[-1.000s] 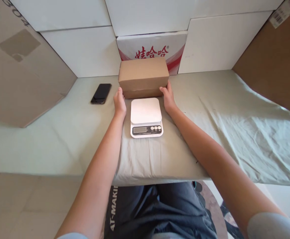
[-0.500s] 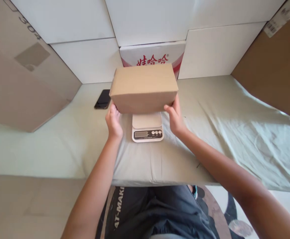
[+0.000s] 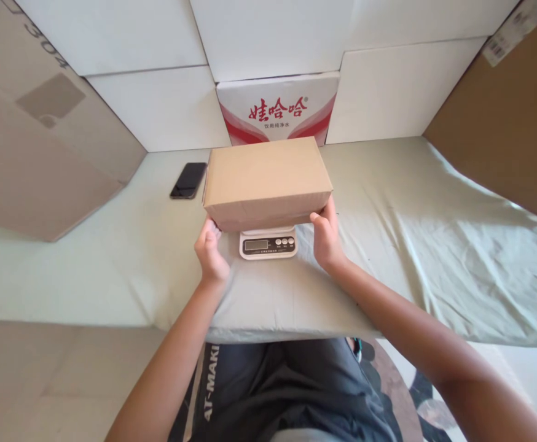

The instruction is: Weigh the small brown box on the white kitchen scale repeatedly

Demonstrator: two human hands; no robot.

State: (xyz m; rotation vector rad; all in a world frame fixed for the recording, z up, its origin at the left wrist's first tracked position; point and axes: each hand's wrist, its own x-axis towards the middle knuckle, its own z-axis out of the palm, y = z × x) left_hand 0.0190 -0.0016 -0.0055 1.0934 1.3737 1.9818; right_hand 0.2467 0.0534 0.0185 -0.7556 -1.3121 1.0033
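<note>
Carton (image 3: pixel 268 175) over scale (image 3: pixel 268 253), blocking view of its rear, contact unclear | left hand (image 3: pixel 212 255), right hand (image 3: pixel 327 242): fingers holding carton's lower ends | phone (image 3: pixel 188 180) on worktop (image 3: pixel 88 264), just left of carton | printed box (image 3: pixel 278 110) behind | brown boxes (image 3: pixel 56 166) flanking

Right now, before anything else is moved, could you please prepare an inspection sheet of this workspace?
Surface: pale green cloth cover, wrinkled at right.
Job's things: brown rectangular cardboard box over white plastic digital scale, hiding most of its platform; whether they touch cannot be told.
Clutter: black rectangular phone, left of the box.
Hands: left grip and right grip hold the box's near lower corners.
Cables: nothing seen.
Surroundings: white-and-red printed carton and smooth white panels behind; large brown cardboard sheets at both sides.
</note>
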